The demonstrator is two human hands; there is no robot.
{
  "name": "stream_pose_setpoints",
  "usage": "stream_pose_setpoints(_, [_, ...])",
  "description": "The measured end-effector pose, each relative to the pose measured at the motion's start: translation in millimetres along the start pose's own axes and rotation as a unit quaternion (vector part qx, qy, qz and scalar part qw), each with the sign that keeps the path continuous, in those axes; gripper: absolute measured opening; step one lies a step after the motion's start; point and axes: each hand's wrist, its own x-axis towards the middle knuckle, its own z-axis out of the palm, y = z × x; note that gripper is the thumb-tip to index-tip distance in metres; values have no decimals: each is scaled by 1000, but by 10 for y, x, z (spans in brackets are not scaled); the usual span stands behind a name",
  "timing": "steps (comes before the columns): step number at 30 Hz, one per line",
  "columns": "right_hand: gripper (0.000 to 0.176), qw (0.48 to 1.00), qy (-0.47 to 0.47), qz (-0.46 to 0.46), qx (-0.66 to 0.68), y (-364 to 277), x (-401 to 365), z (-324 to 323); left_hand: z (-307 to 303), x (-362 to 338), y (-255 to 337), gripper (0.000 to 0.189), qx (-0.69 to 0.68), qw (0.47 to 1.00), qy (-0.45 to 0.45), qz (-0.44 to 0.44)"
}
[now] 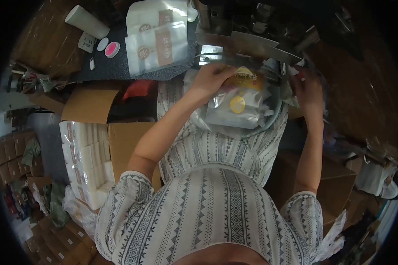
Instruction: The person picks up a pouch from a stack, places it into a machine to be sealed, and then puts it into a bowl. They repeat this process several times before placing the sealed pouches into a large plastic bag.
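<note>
A clear plastic pouch (225, 108) with a yellow round mark and a yellow-orange label rests on top of other pouches in a basin (278, 106) on my lap. The fingers of my left hand (210, 81) are closed at its upper left edge, close below the metal machine (247, 42). Off to the right, my right hand (310, 90) is smeared by motion beside the basin's rim. Something pale with a bit of red shows near its fingertips, and I cannot tell if it is held.
Printed white packets (159, 42) lie on the dark mat at the upper left. A white cup (87, 22) and a pink-topped round tin (112, 49) are beside them. Stacked white packs (86, 159) fill an open cardboard box (132, 145) at my left. Another box (329, 181) stands at right.
</note>
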Motion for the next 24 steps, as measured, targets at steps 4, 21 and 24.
stream_pose_setpoints(4, [26,999,-35,-32,10,214,73,95,-558,46,98,37,319,860,231,325])
stream_pose_setpoints(21, [23,949,-80,-241,189,-1207,-139,-2,-334,-986,248,11,533,729,229,364])
stream_pose_setpoints(24, [25,940,-146,-211,224,-1174,-151,-13,-215,-964,201,16,537,779,103,306])
